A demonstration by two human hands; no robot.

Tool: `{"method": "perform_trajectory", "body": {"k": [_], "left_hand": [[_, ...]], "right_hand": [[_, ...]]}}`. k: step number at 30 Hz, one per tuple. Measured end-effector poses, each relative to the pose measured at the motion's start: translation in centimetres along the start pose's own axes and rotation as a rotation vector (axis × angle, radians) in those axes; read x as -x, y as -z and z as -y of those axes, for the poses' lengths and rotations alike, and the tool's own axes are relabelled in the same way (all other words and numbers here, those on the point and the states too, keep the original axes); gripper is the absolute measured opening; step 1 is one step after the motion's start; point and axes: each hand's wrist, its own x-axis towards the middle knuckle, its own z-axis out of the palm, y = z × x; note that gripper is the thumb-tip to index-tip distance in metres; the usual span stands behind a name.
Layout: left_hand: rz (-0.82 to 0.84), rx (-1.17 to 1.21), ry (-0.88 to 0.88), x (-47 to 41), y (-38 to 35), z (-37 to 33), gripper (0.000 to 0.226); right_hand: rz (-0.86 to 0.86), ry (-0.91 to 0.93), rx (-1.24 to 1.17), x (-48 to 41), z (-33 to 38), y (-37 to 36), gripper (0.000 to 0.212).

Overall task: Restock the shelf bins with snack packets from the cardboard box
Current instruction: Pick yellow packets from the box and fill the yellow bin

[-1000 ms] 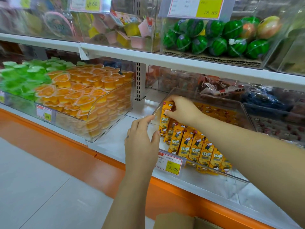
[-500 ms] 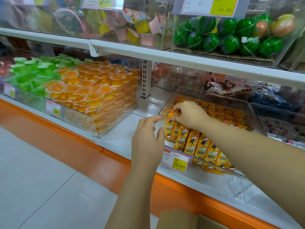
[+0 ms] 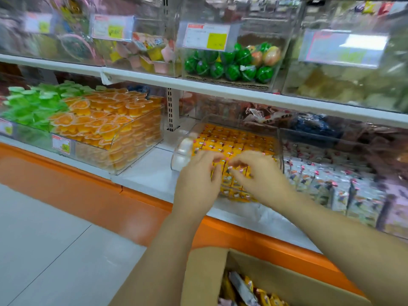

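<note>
The frame is motion-blurred. A clear bin (image 3: 183,149) on the lower shelf holds rows of yellow snack packets (image 3: 234,142). Both hands are at its front. My left hand (image 3: 196,180) lies over the front left packets with its fingers loosely spread. My right hand (image 3: 260,173) is beside it, its curved fingertips on the tops of the front packets; the blur hides whether it pinches one. At the bottom edge stands the open cardboard box (image 3: 205,272) with more snack packets (image 3: 245,288) inside.
Left of the bin is a clear bin of orange jelly cups (image 3: 106,129) and green jelly cups (image 3: 33,102). A bin of pale packets (image 3: 331,175) sits to the right. The upper shelf (image 3: 198,85) carries watermelon-patterned sweets (image 3: 225,67). An orange plinth (image 3: 88,191) runs below.
The view has dropped and shifted, bringing the cardboard box into sight. My left hand moved from the bin's left front corner onto the packets. My right hand came forward to the front row.
</note>
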Motion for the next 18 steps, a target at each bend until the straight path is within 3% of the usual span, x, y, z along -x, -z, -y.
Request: {"method": "perform_trajectory", "body": {"k": [4,10,18], "left_hand": [[0.146,-0.011,-0.068,2.7,-2.3,-2.4,0.023],[0.399,0.001,-0.066,8.3,-6.0,-5.0,0.023],[0.630,0.020,0.216,18.0,-12.7,-4.1,0.026]], "right_hand": [[-0.025,-0.065,-0.117,6.8,-0.3,1.7,0.013],[0.029,-0.330,-0.203,18.5,-2.9,1.4,0.016],[0.305,-0.733,-0.286,32.6,-8.8,-2.4,0.032]]}}
